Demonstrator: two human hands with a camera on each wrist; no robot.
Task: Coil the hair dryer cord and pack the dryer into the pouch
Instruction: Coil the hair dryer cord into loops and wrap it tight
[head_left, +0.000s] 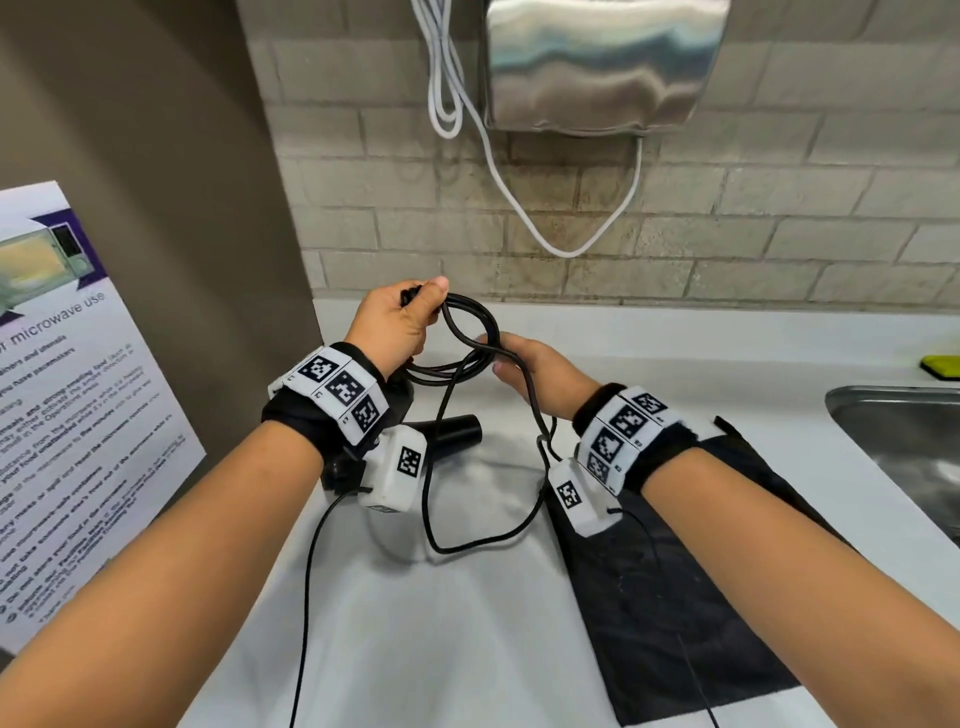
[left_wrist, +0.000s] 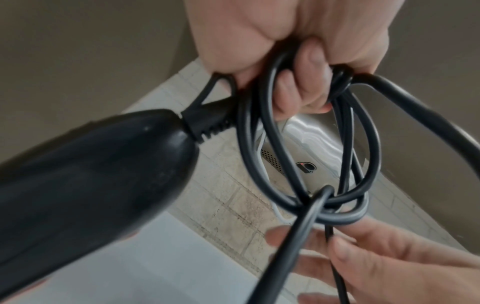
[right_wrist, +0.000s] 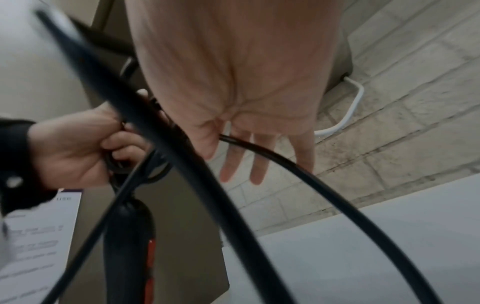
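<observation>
My left hand (head_left: 405, 322) is raised over the white counter, its fingers (left_wrist: 298, 82) curled round several loops of the black cord (head_left: 478, 322). The black hair dryer (head_left: 457, 428) is below that hand, its handle (left_wrist: 91, 174) close under the fist; whether it touches the counter I cannot tell. My right hand (head_left: 524, 364) is just right of the coil and pinches a cord strand between thumb and fingers (left_wrist: 335, 244). The slack cord (right_wrist: 183, 156) drops in a long loop to the counter. The flat black pouch (head_left: 675, 597) lies under my right forearm.
A steel hand dryer (head_left: 602, 62) with a white cable (head_left: 561, 244) hangs on the brick wall ahead. A steel sink (head_left: 909, 441) and a yellow-green sponge (head_left: 940, 366) are at the right. A microwave notice (head_left: 78, 415) leans on the left wall.
</observation>
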